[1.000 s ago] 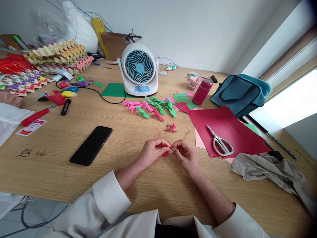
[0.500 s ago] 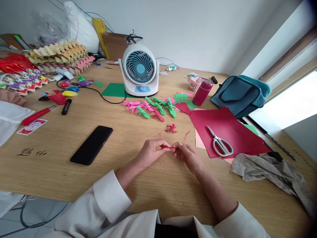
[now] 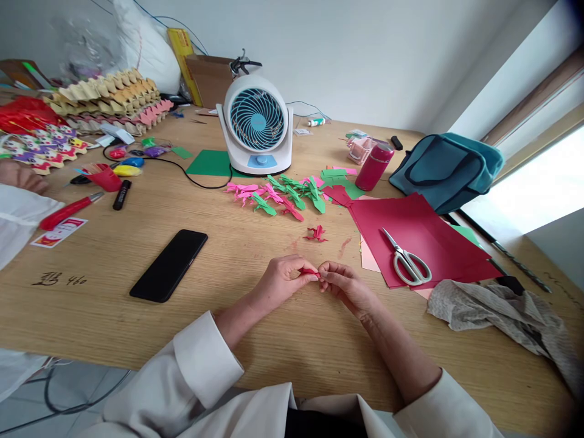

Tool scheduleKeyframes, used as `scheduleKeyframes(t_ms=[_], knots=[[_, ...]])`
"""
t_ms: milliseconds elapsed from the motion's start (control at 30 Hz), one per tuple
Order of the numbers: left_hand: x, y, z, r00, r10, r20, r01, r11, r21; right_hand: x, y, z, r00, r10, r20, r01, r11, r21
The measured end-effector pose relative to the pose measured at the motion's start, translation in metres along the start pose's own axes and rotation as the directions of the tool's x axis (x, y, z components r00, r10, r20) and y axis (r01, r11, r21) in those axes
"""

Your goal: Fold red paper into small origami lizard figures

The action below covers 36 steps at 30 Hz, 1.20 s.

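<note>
A small strip of folded red paper (image 3: 309,271) is pinched between the thumb and fingers of my left hand (image 3: 283,278). My right hand (image 3: 345,283) grips its right end, fingertips almost touching those of the left; most of the paper is hidden by the fingers. Just beyond the hands lies a red folded paper figure (image 3: 316,233) with thin legs. Farther back is a cluster of green folded paper figures (image 3: 292,193), mixed with pink folded figures (image 3: 249,192) and a red one.
To the right, white-handled scissors (image 3: 410,265) rest on red paper sheets (image 3: 383,243), near a crumpled cloth (image 3: 474,307). A black phone (image 3: 168,266) lies left. Behind stand a fan (image 3: 258,121), a red bottle (image 3: 374,167) and a teal bag (image 3: 447,170). Another person's sleeve (image 3: 22,213) shows at far left.
My right fingers have shifted slightly on the red paper, and the thumb now presses closer to the left fingertips. The view has tilted a little; the things on the table stay put.
</note>
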<state>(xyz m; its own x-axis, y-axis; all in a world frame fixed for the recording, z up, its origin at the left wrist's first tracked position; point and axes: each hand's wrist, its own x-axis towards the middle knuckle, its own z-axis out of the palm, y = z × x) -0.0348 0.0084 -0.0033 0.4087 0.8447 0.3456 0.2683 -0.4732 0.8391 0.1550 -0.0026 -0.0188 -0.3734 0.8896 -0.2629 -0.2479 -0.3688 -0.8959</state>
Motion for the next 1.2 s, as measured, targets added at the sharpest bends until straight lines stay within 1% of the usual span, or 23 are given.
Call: scheduleKeyframes(t_ms=[67,200,333,467,600,767,933,1067,1200], knots=[[0.0001,0.0007,0.0004,0.999,0.017,-0.029,-0.017,1.000,0.024,0.0003,0.0013,-0.0002,1.000,0.015,0.007,-0.015,0.999,0.033],[-0.0007,0.0014,0.0007,0.999,-0.010,-0.052,0.013,0.998,0.063,0.0009,0.0035,-0.0002,0.998,0.059,0.012,-0.060,0.991,0.118],[-0.0013,0.0009,0.0007,0.999,-0.013,-0.045,0.015,0.999,0.047,0.0018,0.0041,-0.0002,0.993,0.117,0.024,-0.119,0.976,0.185],[-0.0003,0.0012,0.0016,0.998,-0.040,-0.053,0.039,0.999,-0.014,0.0016,0.0033,0.0007,0.988,0.151,0.022,-0.152,0.957,0.246],[0.0005,0.0021,0.0022,0.998,-0.046,-0.053,0.045,0.999,-0.028,0.0011,0.0023,0.0009,0.990,0.143,0.017,-0.142,0.958,0.248],[-0.0001,0.0026,0.0013,0.998,0.020,-0.056,-0.018,0.999,0.043,0.0017,0.0025,-0.0005,0.990,0.138,0.017,-0.138,0.957,0.255],[-0.0019,0.0012,0.0011,0.998,0.059,-0.022,-0.057,0.995,0.076,0.0027,0.0042,-0.0018,0.988,0.152,0.025,-0.154,0.957,0.245],[-0.0023,-0.0021,0.0022,0.997,0.074,-0.014,-0.073,0.995,0.064,0.0025,0.0025,-0.0027,0.987,0.151,0.058,-0.161,0.958,0.238],[-0.0005,-0.0055,0.0028,0.996,0.086,-0.031,-0.086,0.996,0.009,0.0021,-0.0024,-0.0051,0.981,0.173,0.084,-0.189,0.954,0.233]])
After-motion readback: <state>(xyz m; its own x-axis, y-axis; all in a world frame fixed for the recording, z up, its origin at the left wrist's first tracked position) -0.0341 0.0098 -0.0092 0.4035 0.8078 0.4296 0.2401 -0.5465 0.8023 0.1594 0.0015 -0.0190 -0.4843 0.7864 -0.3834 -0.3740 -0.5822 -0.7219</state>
